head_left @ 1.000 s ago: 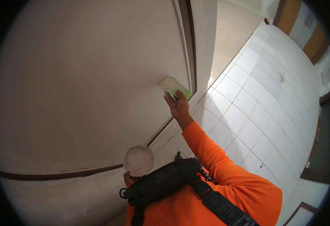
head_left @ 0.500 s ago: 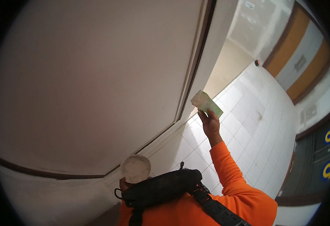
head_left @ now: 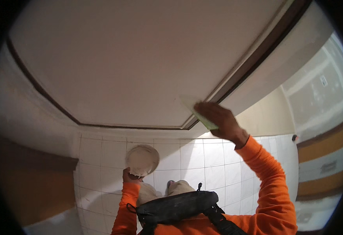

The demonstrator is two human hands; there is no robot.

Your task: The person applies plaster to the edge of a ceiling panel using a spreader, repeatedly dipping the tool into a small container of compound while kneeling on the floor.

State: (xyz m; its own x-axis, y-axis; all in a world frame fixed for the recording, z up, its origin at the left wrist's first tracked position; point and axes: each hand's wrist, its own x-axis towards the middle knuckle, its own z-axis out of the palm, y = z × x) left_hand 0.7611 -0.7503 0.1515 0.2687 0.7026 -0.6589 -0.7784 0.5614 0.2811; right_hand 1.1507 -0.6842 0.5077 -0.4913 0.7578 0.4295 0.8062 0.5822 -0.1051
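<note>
My right hand (head_left: 220, 120) grips a thin, pale green flat putty spreader (head_left: 207, 121), its fingers pressed along the blade. The spreader is tilted over the lower right corner of a large off-white wall panel (head_left: 140, 66), close to the dark trim (head_left: 254, 60). Its far edge is blurred, so I cannot tell whether it touches the panel. Lower down on the left, my left hand (head_left: 130, 176) holds a round bowl (head_left: 156, 167) by its near rim, the thumb showing at the edge. Whitish putty (head_left: 141, 159) coats the inside of the bowl.
White floor tiles (head_left: 193, 156) lie below the panel. A black bag (head_left: 177, 206) is strapped across my front, above my legs and one shoe (head_left: 170, 183). Brown-orange panels stand left (head_left: 42, 192) and right (head_left: 324, 147). A small dark object (head_left: 295, 138) is at the far right.
My right hand has brought the spreader from out over the floor to the panel's corner and turned its back upward. The view has swung round, showing more of the left arm and bowl.
</note>
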